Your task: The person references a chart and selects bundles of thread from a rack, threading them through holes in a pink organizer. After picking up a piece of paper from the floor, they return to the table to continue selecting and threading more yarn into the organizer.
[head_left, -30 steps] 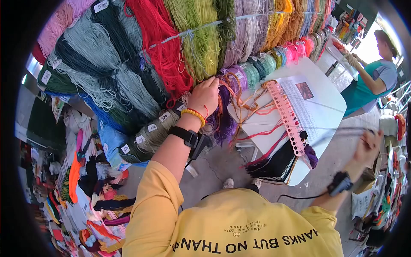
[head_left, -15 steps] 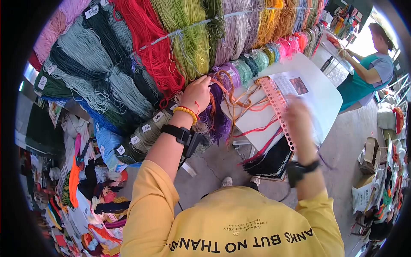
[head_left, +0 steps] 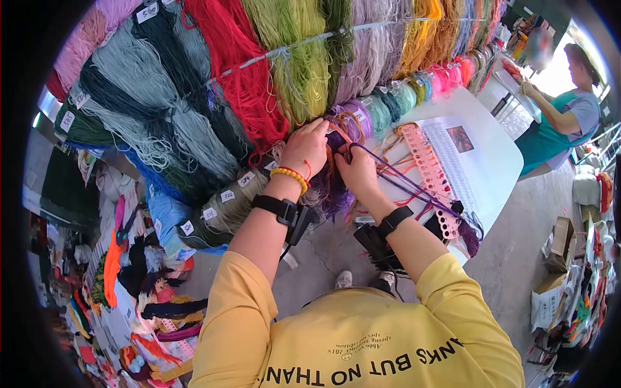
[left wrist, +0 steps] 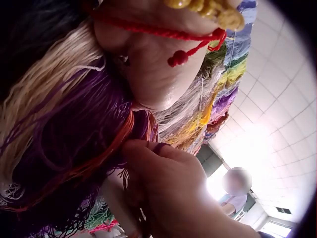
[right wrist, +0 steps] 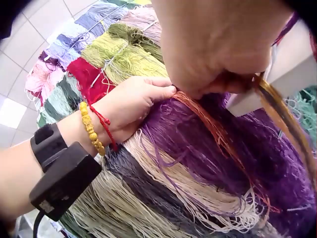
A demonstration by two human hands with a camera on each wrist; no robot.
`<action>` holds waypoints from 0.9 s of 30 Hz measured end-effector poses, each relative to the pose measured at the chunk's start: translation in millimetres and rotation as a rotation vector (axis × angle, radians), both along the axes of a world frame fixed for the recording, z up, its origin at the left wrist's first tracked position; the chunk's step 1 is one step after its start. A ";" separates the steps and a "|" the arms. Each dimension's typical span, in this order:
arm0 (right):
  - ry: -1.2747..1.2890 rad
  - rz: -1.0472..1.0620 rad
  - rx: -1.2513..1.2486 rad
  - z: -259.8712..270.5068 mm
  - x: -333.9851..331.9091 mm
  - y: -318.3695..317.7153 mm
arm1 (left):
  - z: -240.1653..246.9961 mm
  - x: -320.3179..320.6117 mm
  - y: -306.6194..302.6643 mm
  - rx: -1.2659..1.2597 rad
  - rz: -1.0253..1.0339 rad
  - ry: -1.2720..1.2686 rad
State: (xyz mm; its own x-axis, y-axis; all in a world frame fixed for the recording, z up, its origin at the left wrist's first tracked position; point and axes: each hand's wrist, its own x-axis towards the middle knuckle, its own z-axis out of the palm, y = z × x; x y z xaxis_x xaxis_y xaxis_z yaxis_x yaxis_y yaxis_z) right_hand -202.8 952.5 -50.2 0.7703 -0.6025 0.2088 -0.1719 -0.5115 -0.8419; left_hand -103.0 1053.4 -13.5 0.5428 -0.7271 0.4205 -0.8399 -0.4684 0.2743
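My left hand (head_left: pixel 305 150) grips the top of a hanging purple thread skein (right wrist: pixel 173 124), its thumb laid along the strands. Close beside it, my right hand (head_left: pixel 357 169) has curled fingers pinching purple strands (head_left: pixel 404 181), which trail right across a pink card with punched holes (head_left: pixel 430 171). Orange threads (right wrist: pixel 213 124) lie over the purple skein between the hands. In the left wrist view the right hand (left wrist: pixel 173 178) is just under the left palm. The right fingertips are partly hidden in the right wrist view.
A white table (head_left: pixel 501 142) carries the card and a printed sheet (head_left: pixel 479 171). Rows of coloured skeins (head_left: pixel 297 77) rise ahead, with wrapped bundles (head_left: pixel 362 116) below. A person in a teal apron (head_left: pixel 550 139) stands at the right. Boxes and yarn piles line the floor at both sides.
My right hand has come from far out on the right, across the table and card, to beside my left hand. The left hand has kept its place at the purple skein.
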 end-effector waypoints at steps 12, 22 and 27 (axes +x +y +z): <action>-0.203 0.217 0.562 11.0 -14.0 -1.7 | 0.1 -0.1 -0.3 0.049 0.013 0.001; 0.047 0.425 0.784 139.0 -167.0 -59.4 | -3.1 2.1 -0.6 0.091 -0.017 -0.074; -0.105 0.142 0.508 167.7 -306.3 -133.4 | -7.0 5.9 -1.9 0.098 -0.029 -0.078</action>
State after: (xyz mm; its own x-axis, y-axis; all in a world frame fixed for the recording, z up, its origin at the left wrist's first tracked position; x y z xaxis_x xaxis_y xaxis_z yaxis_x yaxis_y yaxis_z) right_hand -509.1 819.0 117.6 0.8422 -0.5391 -0.0014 -0.0322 -0.0477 -0.9983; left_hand -97.1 1051.5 -20.5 0.4895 -0.7817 0.3865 -0.8704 -0.4652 0.1614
